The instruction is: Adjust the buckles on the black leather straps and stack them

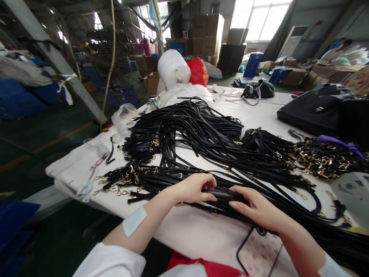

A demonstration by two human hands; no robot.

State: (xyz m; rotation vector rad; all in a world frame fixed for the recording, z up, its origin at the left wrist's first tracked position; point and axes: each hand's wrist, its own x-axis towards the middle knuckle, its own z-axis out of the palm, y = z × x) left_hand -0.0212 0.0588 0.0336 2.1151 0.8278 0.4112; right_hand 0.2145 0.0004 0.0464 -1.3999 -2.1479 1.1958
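A thick bundle of black straps runs across the near part of the table. My left hand curls over it, fingers closed around the straps. Just to the right, my right hand grips the same bundle, thumb in front and fingers behind. Gold snap hooks hang from strap ends at the left. Behind my hands a large heap of long black straps spreads over the table. Under my right forearm lies a patterned phone case with a dark edge.
To the right are a pile of gold-clasped straps with a purple strip, and a black bag. A clear plastic bag and a can stand at the left. Far back are cardboard boxes and a person.
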